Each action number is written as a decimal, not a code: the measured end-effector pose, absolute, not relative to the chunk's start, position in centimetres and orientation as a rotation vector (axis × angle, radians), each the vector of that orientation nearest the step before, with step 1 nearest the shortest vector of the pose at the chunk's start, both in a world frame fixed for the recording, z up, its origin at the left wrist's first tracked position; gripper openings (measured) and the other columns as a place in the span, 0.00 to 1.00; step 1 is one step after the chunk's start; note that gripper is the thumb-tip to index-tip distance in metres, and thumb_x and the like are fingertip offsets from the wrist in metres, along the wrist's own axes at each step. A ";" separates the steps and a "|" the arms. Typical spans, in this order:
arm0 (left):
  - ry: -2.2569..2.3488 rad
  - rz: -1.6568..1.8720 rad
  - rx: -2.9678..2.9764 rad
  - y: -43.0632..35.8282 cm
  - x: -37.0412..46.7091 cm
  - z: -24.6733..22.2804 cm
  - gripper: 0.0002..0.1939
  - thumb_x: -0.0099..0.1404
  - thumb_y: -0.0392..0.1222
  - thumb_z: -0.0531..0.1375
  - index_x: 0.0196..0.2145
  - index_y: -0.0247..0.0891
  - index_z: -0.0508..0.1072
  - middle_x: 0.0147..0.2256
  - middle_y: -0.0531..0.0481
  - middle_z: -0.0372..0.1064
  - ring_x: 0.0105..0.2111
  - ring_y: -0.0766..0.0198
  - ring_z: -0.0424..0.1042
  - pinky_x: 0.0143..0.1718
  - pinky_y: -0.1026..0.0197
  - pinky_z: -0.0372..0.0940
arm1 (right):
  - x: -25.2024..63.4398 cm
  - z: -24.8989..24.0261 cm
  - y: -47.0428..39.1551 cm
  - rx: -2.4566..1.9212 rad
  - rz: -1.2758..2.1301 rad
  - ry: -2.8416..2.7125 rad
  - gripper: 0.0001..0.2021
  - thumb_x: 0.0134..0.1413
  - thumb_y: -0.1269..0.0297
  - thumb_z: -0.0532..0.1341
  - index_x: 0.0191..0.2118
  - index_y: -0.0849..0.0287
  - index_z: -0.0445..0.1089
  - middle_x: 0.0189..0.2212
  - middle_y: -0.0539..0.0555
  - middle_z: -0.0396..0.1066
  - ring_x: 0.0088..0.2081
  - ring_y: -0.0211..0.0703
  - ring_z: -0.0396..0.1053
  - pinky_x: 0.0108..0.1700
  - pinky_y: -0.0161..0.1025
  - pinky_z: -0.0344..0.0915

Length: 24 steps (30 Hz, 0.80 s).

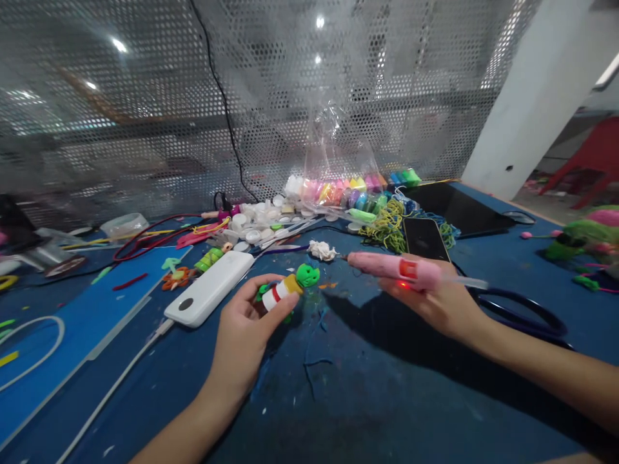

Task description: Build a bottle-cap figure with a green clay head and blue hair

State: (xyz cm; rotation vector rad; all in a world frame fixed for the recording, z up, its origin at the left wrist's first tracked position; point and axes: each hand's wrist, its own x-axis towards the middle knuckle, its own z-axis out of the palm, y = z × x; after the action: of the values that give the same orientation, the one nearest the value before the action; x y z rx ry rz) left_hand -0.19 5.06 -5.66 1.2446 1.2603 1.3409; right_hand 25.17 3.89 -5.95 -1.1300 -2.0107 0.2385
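Note:
My left hand is closed around a small figure with a round green head and a body banded in white, red and yellow. Part of the figure is hidden by my fingers. In my right hand is a pink hot glue gun, its nozzle pointing left towards the figure but apart from it. A red light glows on the gun, and a clear glue stick sticks out of its back end. Just beyond the two hands lies a crumpled white wad.
A white power bank with a cable lies left, near a blue board. White caps, bagged coloured clay and tangled green yarn line the back. A phone and dark cable loop lie right.

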 end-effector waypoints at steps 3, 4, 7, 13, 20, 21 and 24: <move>1.205 1.321 1.145 5.0 0.0 -5.5 0.20 0.46 0.43 0.72 0.36 0.37 0.73 0.29 0.52 0.74 0.26 0.67 0.68 0.29 0.68 0.63 | 25.3 -5.8 3.3 -1.034 0.284 -2.085 0.19 0.63 0.59 0.52 0.57 0.49 0.66 0.47 0.55 0.74 0.43 0.50 0.73 0.41 0.43 0.72; 1.194 1.312 1.112 4.9 0.0 -5.5 0.20 0.45 0.43 0.72 0.35 0.37 0.74 0.28 0.53 0.74 0.26 0.68 0.68 0.28 0.68 0.62 | 25.2 -5.7 3.1 -0.990 0.269 -2.124 0.19 0.63 0.58 0.52 0.58 0.49 0.65 0.47 0.55 0.73 0.44 0.50 0.72 0.41 0.44 0.71; 1.186 1.274 1.067 4.7 0.2 -5.4 0.19 0.44 0.43 0.72 0.33 0.36 0.74 0.25 0.54 0.73 0.23 0.70 0.66 0.26 0.68 0.61 | 25.0 -5.5 2.7 -0.914 0.238 -2.188 0.20 0.62 0.59 0.52 0.59 0.46 0.63 0.50 0.53 0.72 0.44 0.51 0.72 0.42 0.45 0.70; 1.191 1.270 1.061 4.1 0.8 -5.2 0.17 0.43 0.43 0.72 0.30 0.37 0.75 0.23 0.54 0.72 0.22 0.70 0.65 0.24 0.70 0.58 | 24.9 -4.9 2.7 -0.950 0.324 -2.212 0.21 0.62 0.64 0.51 0.59 0.45 0.63 0.57 0.48 0.66 0.48 0.52 0.70 0.46 0.47 0.68; 1.185 1.232 1.035 3.9 0.8 -5.2 0.18 0.42 0.43 0.72 0.31 0.37 0.74 0.25 0.52 0.74 0.23 0.69 0.66 0.25 0.69 0.59 | 24.8 -4.9 2.9 -0.879 0.090 -2.193 0.19 0.63 0.61 0.50 0.58 0.45 0.65 0.35 0.53 0.76 0.28 0.45 0.69 0.26 0.40 0.65; 1.182 1.226 1.034 3.9 0.8 -5.2 0.17 0.43 0.43 0.72 0.31 0.37 0.74 0.26 0.52 0.74 0.23 0.69 0.67 0.25 0.69 0.59 | 24.8 -5.0 3.0 -0.866 0.070 -2.200 0.20 0.63 0.60 0.49 0.58 0.45 0.64 0.32 0.53 0.75 0.26 0.45 0.69 0.25 0.40 0.65; 1.186 1.228 1.035 3.9 0.7 -5.2 0.17 0.44 0.42 0.72 0.31 0.36 0.74 0.25 0.52 0.74 0.23 0.69 0.66 0.26 0.69 0.59 | 24.7 -5.3 3.2 -0.862 0.055 -2.194 0.20 0.64 0.58 0.47 0.58 0.47 0.65 0.27 0.53 0.74 0.24 0.44 0.69 0.26 0.40 0.67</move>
State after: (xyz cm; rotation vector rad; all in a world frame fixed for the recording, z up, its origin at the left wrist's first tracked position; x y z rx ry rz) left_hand 0.65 3.87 -5.23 1.0354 1.1861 1.2284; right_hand 24.70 3.17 -5.32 -0.8622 -2.1938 0.0553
